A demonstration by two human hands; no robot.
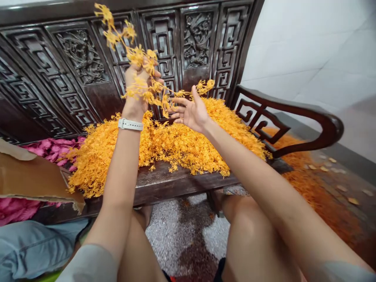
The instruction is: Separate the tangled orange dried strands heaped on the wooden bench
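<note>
Golden flower strands [173, 149] lie heaped along the seat of a dark carved wooden bench [158, 184], against its backrest. The left hand [138, 84], wearing a white watch [131, 124], is raised and closed around a tangled clump of them [141, 66], which trails upward and sideways. The right hand [190, 113] is spread open, fingers apart, just above the heap. Pink flowers [49, 150] and torn cardboard [29, 176] sit at the seat's left end.

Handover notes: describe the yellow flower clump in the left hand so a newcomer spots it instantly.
On the dark carved wooden bench, above the orange-yellow flower heap, find the left hand with a white watch. Its loose clump alone is lifted, trailing strands.
</note>
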